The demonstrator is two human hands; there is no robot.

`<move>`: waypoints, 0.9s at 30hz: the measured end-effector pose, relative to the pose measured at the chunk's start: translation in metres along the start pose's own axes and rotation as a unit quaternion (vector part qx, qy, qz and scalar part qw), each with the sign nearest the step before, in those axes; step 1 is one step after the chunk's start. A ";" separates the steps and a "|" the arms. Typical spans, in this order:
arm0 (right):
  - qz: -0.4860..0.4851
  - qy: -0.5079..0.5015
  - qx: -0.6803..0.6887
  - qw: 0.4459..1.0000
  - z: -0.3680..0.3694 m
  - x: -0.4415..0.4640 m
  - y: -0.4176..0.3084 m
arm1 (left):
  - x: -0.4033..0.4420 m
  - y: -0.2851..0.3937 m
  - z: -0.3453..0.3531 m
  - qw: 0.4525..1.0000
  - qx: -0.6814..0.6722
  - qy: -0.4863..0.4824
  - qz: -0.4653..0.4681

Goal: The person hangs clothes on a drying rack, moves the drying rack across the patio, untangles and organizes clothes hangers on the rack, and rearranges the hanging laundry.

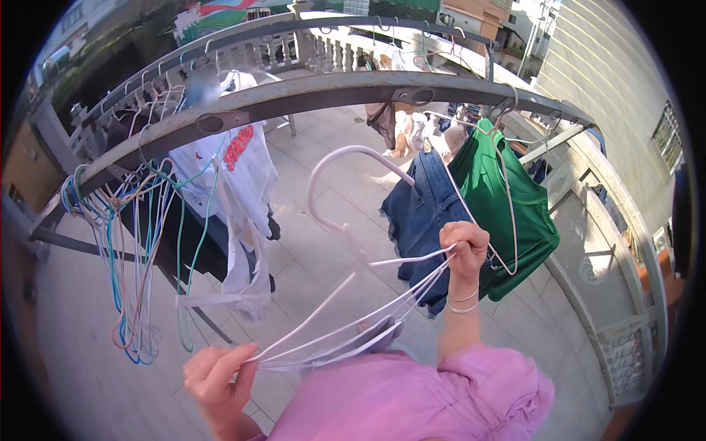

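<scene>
A white hanger point(334, 298) is stretched between my two hands, its large hook pointing up and away from me. My left hand point(223, 375) pinches one end of it at the lower left. At the right, my right hand point(465, 242) is closed round the other end, in front of the hanging clothes. Several thin white strands run from hand to hand; whether they belong to one hanger or more I cannot tell. Just beyond my right hand hang blue denim shorts point(423, 209) and a green top point(515, 198).
A metal rail point(316, 92) crosses in front of me. Several empty hangers point(140, 257) bunch at its left end, beside a white shirt point(246, 165) and dark clothes. Farther back are a second rail point(257, 33) and a balustrade point(338, 55). Grey tiles point(316, 169) cover the floor.
</scene>
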State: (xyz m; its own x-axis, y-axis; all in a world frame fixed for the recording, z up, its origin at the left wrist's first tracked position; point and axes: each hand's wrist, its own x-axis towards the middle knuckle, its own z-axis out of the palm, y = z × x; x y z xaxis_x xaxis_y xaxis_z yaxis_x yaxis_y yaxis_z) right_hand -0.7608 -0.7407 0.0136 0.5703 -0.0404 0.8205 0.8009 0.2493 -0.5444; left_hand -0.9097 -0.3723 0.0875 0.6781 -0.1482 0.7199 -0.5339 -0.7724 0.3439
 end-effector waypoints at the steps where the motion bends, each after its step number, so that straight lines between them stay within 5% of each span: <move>1: 0.012 -0.004 0.049 0.999 0.007 0.011 0.014 | -0.001 0.006 -0.011 0.999 -0.004 0.038 -0.028; 4: 0.047 0.010 0.176 0.983 0.031 0.048 0.063 | -0.001 0.024 -0.018 0.976 -0.116 0.184 -0.015; 7: 0.093 -0.061 0.290 0.951 0.048 0.085 0.110 | 0.017 0.052 0.005 0.971 -0.030 0.235 0.012; 10: 0.113 -0.108 0.372 0.915 0.054 0.106 0.155 | 0.025 0.061 0.027 0.956 -0.041 0.281 -0.078; 16: 0.162 -0.158 0.477 0.849 0.052 0.112 0.209 | 0.055 0.087 0.053 0.986 0.092 0.133 -0.035; 22: 0.175 -0.286 0.382 0.861 0.036 0.117 0.236 | 0.056 0.090 0.055 0.995 0.071 0.003 0.064; 25: 0.198 -0.339 0.132 0.910 0.021 0.134 0.210 | 0.051 0.089 0.063 0.994 0.089 -0.004 0.069; 26: 0.260 -0.277 0.104 0.919 0.016 0.136 0.196 | 0.049 0.088 0.067 0.994 0.090 0.001 0.067; 27: 0.143 -0.200 0.015 0.969 0.011 0.141 0.205 | 0.046 0.087 0.070 0.994 0.090 0.005 0.065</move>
State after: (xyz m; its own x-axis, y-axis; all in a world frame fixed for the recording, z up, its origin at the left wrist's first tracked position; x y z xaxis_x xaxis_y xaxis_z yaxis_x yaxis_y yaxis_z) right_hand -0.5184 -0.6843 0.0198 0.6470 0.4118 0.6417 0.6115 0.2225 -0.7593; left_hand -0.8892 -0.4897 0.1083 0.6042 -0.2487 0.7570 -0.5172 -0.8451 0.1351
